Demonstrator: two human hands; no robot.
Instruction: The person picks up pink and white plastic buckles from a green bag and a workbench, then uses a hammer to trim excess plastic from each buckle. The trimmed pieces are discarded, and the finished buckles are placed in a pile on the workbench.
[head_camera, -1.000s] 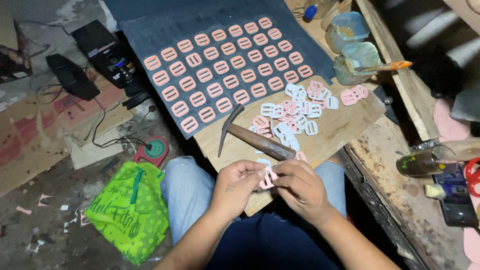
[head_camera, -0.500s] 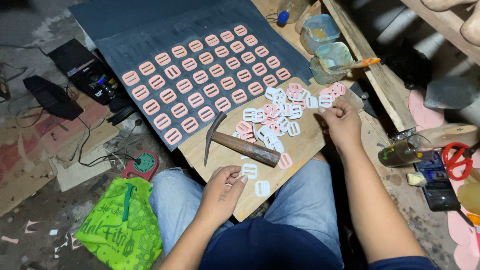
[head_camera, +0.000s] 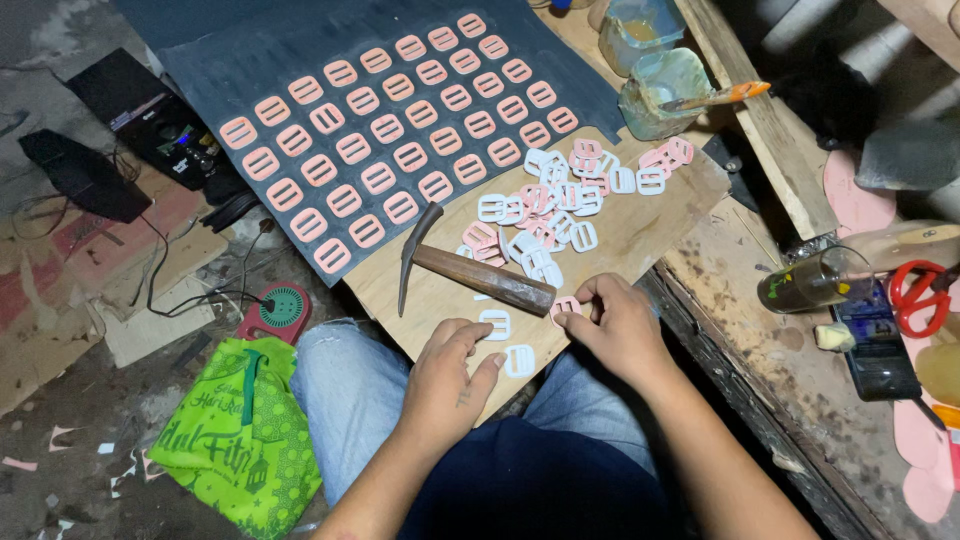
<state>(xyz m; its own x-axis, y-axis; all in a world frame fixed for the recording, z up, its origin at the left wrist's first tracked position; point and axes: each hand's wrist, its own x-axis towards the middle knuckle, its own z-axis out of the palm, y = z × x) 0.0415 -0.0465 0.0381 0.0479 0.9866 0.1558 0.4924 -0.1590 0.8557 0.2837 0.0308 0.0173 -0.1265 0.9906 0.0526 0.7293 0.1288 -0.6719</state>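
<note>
A plywood board (head_camera: 650, 235) lies across my lap. My left hand (head_camera: 450, 375) rests flat on its near edge with fingers apart, next to two white plastic buckles (head_camera: 518, 360). My right hand (head_camera: 620, 325) pinches a pink buckle (head_camera: 565, 308) just beside the end of a hammer's wooden handle (head_camera: 480, 278). A loose pile of white and pink buckles (head_camera: 545, 205) sits beyond the hammer. Further back, a dark sheet (head_camera: 300, 50) carries neat rows of pink buckles (head_camera: 390, 150).
Two glue jars with a brush (head_camera: 660, 85) stand at the board's far right corner. Right of me are a glass (head_camera: 815, 280), a phone (head_camera: 875, 345) and red scissors (head_camera: 920, 295). A green bag (head_camera: 240, 430), a red round device (head_camera: 280, 305) and black electronics (head_camera: 150, 115) lie on the left.
My right hand reached out to the buckle pile, then came back near my lap with a pink buckle. My left hand dropped flat onto the board beside the white buckles.
</note>
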